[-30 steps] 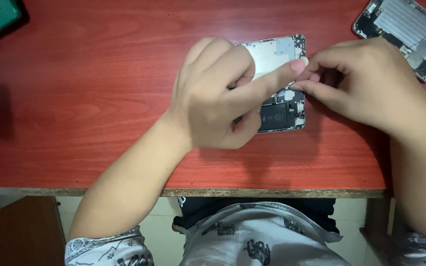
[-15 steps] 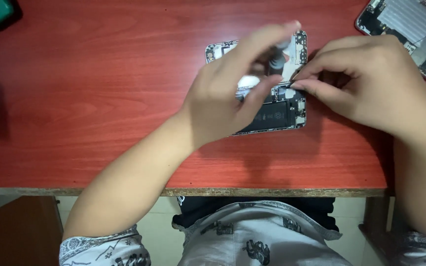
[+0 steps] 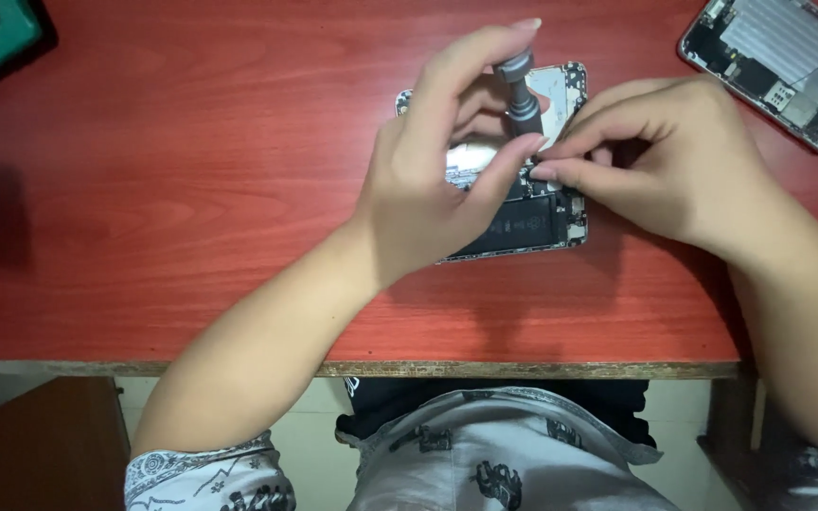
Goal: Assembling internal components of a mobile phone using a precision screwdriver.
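Left hand (image 3: 437, 180) pinches a grey precision screwdriver (image 3: 521, 95) upright, index fingertip capping its top, over the opened phone (image 3: 532, 222) at upper centre of the red table (image 3: 191, 189). Right hand (image 3: 674, 161), fingertips together, presses the phone's edge, apparently steadying it. Second opened phone (image 3: 778, 57) lies upper right

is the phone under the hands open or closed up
Open. The phone lies with its cover off, dark battery and inner parts bare, while the left hand holds a screwdriver upright over it.
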